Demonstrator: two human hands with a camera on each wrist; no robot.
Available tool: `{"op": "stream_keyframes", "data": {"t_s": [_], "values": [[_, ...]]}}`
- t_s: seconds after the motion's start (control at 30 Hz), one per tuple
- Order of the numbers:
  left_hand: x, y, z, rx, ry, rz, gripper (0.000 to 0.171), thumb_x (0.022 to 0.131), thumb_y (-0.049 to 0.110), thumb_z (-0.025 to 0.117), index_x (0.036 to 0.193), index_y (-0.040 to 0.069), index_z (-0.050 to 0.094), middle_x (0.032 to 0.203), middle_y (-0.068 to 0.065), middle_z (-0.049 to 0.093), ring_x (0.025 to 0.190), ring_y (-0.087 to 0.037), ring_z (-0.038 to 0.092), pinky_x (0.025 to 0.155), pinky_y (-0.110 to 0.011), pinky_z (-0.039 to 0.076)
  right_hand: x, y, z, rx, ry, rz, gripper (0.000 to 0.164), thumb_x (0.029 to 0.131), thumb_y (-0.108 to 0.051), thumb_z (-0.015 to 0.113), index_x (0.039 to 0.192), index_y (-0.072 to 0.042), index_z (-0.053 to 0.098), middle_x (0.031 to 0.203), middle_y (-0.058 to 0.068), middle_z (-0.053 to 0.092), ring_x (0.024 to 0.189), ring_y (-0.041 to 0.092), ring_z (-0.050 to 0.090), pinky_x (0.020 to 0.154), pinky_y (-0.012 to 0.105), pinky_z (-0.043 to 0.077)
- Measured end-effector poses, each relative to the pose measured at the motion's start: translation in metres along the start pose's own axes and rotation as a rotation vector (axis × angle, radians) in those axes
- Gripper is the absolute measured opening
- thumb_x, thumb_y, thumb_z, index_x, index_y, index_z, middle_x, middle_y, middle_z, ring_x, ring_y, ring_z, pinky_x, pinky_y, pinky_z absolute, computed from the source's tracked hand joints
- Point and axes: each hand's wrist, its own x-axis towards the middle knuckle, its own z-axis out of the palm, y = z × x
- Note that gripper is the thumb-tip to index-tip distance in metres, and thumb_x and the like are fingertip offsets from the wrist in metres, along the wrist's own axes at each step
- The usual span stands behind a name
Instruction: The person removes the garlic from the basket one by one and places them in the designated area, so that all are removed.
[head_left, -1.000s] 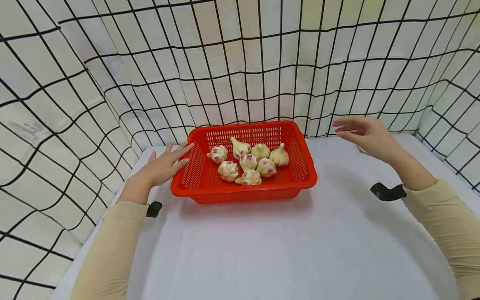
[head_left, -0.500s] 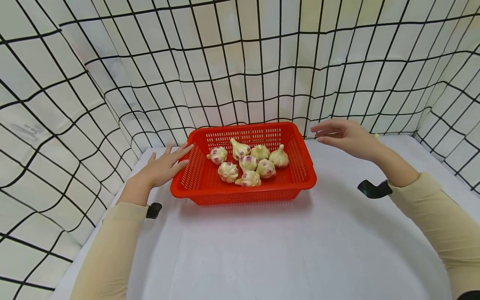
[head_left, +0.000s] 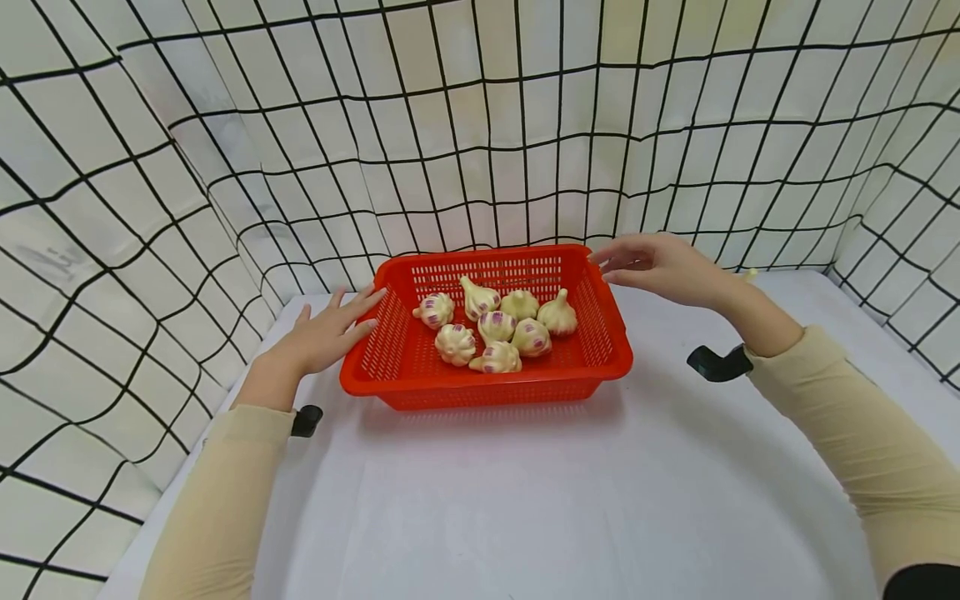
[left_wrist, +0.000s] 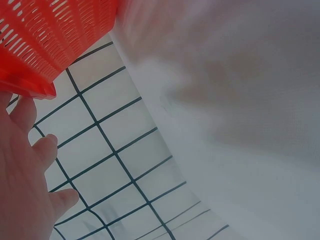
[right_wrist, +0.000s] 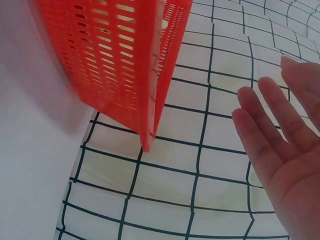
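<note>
A red plastic basket (head_left: 495,385) with slotted walls stands on the white surface, holding several garlic bulbs (head_left: 532,337), cream with purple patches. My left hand (head_left: 318,340) rests its spread, straight fingers on the basket's left rim; in the left wrist view the fingertips are partly behind the red rim (left_wrist: 30,85). At the far right corner hovers my right hand (head_left: 663,268), palm turned inward and fingers loosely extended. The right wrist view shows a gap between that hand (right_wrist: 287,140) and the basket rim (right_wrist: 146,100); it holds nothing.
A black grid net (head_left: 525,142) over pale walls encloses the back and both sides, close behind the basket. A small pale yellow tip (head_left: 751,273) shows behind my right wrist, mostly hidden. White surface (head_left: 480,500) spreads in front of the basket.
My right hand has moved left, from well right of the basket to its far right corner. The left hand, basket and garlic bulbs stay practically where they were.
</note>
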Motion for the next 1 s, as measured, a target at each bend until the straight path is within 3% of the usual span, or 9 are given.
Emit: {"op": "stream_keyframes", "data": {"t_s": [0.53, 1.0], "values": [[0.001, 0.001, -0.001, 0.001, -0.001, 0.004, 0.066, 0.109, 0.052, 0.037, 0.166, 0.026, 0.016, 0.172, -0.009, 0.006, 0.154, -0.043, -0.009, 0.113, -0.074, -0.012, 0.035, -0.01, 0.008, 0.039, -0.037, -0.014, 0.031, 0.102, -0.011, 0.063, 0.131, -0.002, 0.067, 0.129, 0.016, 0.067, 0.112, 0.031, 0.066, 0.094, 0.05, 0.057], [0.0, 0.001, -0.001, -0.003, -0.004, 0.003, 0.067, 0.108, 0.053, 0.036, 0.166, 0.026, 0.016, 0.172, -0.008, 0.005, 0.154, -0.043, -0.009, 0.112, -0.074, -0.012, 0.065, -0.023, 0.032, 0.021, -0.075, -0.055, 0.03, 0.1, -0.008, 0.065, 0.129, -0.001, 0.068, 0.129, 0.016, 0.067, 0.115, 0.029, 0.063, 0.1, 0.046, 0.052]]}}
